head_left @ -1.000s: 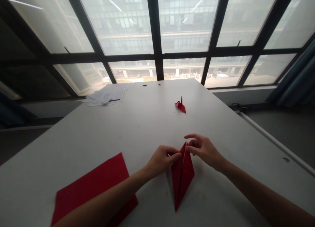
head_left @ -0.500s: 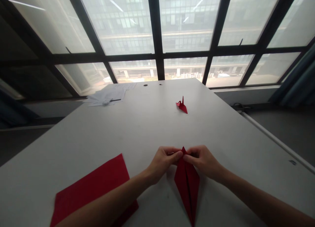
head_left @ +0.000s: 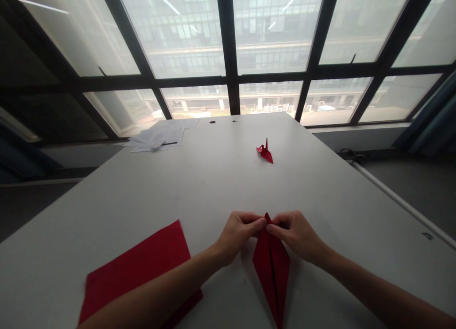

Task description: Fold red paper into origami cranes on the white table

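Note:
A red folded paper [head_left: 271,265], shaped like a long kite with a slit down its middle, points toward me at the table's near side. My left hand [head_left: 241,234] pinches its far tip from the left, thumb on top. From the right, my right hand [head_left: 295,234] pinches the same tip, its thumb close beside the other. The fingers beneath the paper are partly hidden. Under my left forearm lies a flat red paper sheet [head_left: 142,267]. Farther off, a small red paper crane [head_left: 265,153] stands on the table.
The white table [head_left: 199,186] stretches away toward large dark-framed windows. Loose white papers [head_left: 156,136] with a dark pen [head_left: 170,143] on them lie at the far left. A white pipe [head_left: 392,196] runs past the table's right side.
Both hands keep their pinch on the folded paper's tip with hardly any motion. The whole view has shifted slightly.

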Demonstrator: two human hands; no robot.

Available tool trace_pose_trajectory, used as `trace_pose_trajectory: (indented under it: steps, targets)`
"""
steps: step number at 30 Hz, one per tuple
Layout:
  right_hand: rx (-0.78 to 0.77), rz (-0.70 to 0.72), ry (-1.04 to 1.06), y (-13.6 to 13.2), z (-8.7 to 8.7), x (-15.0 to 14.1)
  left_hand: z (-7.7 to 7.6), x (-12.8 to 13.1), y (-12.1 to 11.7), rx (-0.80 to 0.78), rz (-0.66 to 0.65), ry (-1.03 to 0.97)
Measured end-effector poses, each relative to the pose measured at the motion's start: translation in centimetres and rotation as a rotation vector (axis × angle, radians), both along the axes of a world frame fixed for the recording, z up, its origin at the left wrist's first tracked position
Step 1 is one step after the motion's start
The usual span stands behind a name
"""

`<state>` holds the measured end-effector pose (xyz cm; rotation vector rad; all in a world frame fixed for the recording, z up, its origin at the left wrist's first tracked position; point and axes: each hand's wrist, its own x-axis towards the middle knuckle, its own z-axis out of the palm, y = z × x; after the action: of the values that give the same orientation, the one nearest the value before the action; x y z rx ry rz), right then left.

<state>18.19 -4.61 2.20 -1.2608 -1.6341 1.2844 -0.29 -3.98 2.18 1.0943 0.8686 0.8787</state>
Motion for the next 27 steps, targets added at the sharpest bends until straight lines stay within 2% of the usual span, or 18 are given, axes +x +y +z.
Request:
trace_pose_trajectory:
  steps: [11,17,24,26,27]
  targets:
    - [0.002,0.095,-0.023,0.1,-0.5,0.1,-0.5,0.2,-0.2,0.036,0.088,0.0]
    - [-0.017,0.108,-0.012,0.1,-0.4,0.1,-0.6,0.1,0.0,0.004,0.057,0.054]
    - [-0.212,0.226,0.169,-0.2,-0.6,0.1,-0.9,-0.1,0.9,0.04,0.401,-0.115]
    - [-0.22,0.224,0.168,0.0,-0.9,0.2,-1.0,-0.1,0.8,0.023,0.391,-0.185]
    - [-0.214,0.225,0.163,0.1,-1.0,0.2,-1.0,0.0,0.7,-0.003,0.345,-0.222]
